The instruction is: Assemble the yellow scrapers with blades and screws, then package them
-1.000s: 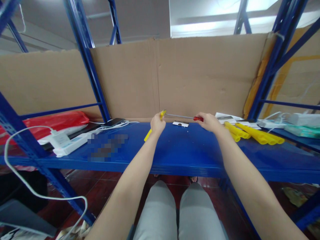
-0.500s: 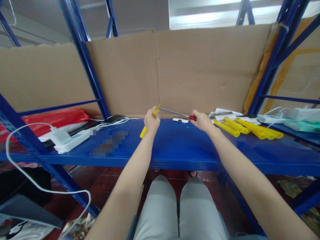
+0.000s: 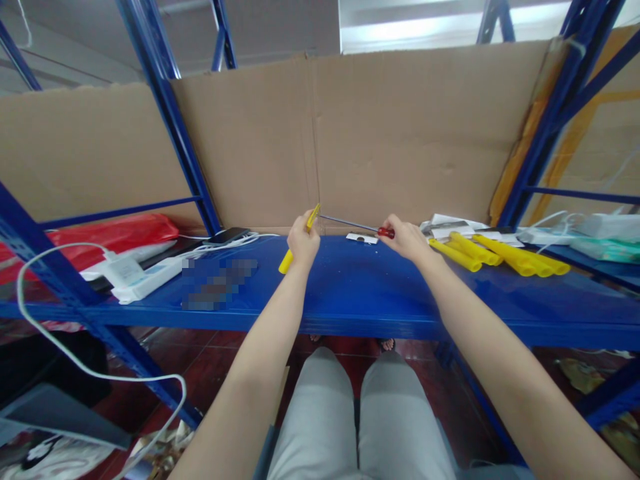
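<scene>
My left hand is closed around a yellow plastic tube, which tilts up and to the right above the blue shelf. My right hand grips the red handle of a screwdriver. Its long metal shaft runs left, and the tip is at or close by the upper part of the tube; whether it touches cannot be made out. Beneath the shaft a small white piece with a dark spot lies on the shelf. Several more yellow tubes lie right of my right hand.
Brown cardboard walls off the back of the blue shelf. On the left are a white power strip, a dark phone, cables and a red bag. Papers lie behind the tubes. Blue posts frame both sides.
The camera view has shifted very slightly. Both hands keep their grips, and the screwdriver and the tube stay in nearly the same position.
</scene>
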### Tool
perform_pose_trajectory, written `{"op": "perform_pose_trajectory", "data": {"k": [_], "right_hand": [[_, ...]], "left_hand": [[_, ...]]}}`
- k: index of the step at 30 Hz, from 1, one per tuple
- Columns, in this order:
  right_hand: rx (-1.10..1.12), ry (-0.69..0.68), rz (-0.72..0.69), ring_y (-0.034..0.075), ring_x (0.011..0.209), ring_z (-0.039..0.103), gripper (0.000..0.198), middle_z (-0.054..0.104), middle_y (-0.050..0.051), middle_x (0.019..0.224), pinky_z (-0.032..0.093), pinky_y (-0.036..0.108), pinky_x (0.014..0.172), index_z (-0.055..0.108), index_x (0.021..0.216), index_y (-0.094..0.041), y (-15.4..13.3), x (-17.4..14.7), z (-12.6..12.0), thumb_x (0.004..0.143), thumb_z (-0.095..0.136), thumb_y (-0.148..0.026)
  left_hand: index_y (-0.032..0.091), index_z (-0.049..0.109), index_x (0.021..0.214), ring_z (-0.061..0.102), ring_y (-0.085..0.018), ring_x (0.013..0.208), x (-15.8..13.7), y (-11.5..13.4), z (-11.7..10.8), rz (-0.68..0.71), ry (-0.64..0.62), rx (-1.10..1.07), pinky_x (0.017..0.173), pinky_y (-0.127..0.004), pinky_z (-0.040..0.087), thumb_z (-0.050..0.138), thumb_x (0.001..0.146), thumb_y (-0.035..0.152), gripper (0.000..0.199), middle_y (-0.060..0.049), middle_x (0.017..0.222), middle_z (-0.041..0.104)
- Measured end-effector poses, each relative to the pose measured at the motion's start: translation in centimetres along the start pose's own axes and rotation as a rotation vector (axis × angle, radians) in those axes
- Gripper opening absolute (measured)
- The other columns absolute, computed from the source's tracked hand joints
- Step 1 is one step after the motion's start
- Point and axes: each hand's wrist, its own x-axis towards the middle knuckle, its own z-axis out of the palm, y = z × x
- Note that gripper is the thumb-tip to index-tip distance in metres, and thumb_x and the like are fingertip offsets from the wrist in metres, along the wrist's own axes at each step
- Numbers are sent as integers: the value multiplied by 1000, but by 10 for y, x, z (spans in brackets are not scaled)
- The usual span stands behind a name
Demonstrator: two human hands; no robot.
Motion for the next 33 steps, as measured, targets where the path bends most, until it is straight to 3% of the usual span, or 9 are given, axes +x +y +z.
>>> {"op": "perform_pose_trajectory", "data": {"k": [4,9,15,20,24,28,33], "right_hand": [[-3,7,3,23,76,63,10,69,6,81,33,27,59,59,88,-24,-1,-1,3,83,53,-31],[109,-12,27,20,71,60,15,67,5,75,33,26,58,55,75,-23,4,0,20,79,59,-36],[440,-118,60,15,61,54,25,61,1,65,36,25,57,49,63,-20,15,1,52,70,66,-36],[750,-156,93,15,59,52,40,58,0,60,40,27,58,55,64,-19,23,1,68,61,70,-56],[847,-188,120,14,57,50,48,55,-1,59,39,28,57,58,65,-18,27,0,71,54,69,-63],[860,-205,147,14,57,50,45,55,-2,59,40,29,59,55,66,-19,29,0,73,55,71,-59],[869,-104,216,15,61,54,46,57,-3,63,44,30,63,45,65,-22,30,2,80,47,79,-47]], "left_hand": [[23,62,112,60,-21,104,0,-1,0,7,-10,35,88,-26,44,53,87,17,28,-7,101,66],[22,62,115,61,-21,103,-1,0,0,44,-21,109,86,-26,44,52,87,15,31,-7,102,66],[21,61,119,61,-22,103,-4,2,1,81,-126,332,85,-28,45,45,89,15,35,-7,108,66],[20,61,120,62,-22,102,-4,3,2,124,-152,388,84,-29,46,43,89,16,35,-8,108,66],[20,61,119,62,-22,102,-5,1,4,143,-158,390,84,-28,46,44,90,16,34,-8,108,67],[20,61,119,63,-22,101,-5,0,5,145,-152,387,84,-28,46,44,90,17,34,-8,107,67],[20,61,118,62,-22,103,-5,1,5,144,-138,372,86,-28,46,43,90,17,33,-7,109,67]]}}
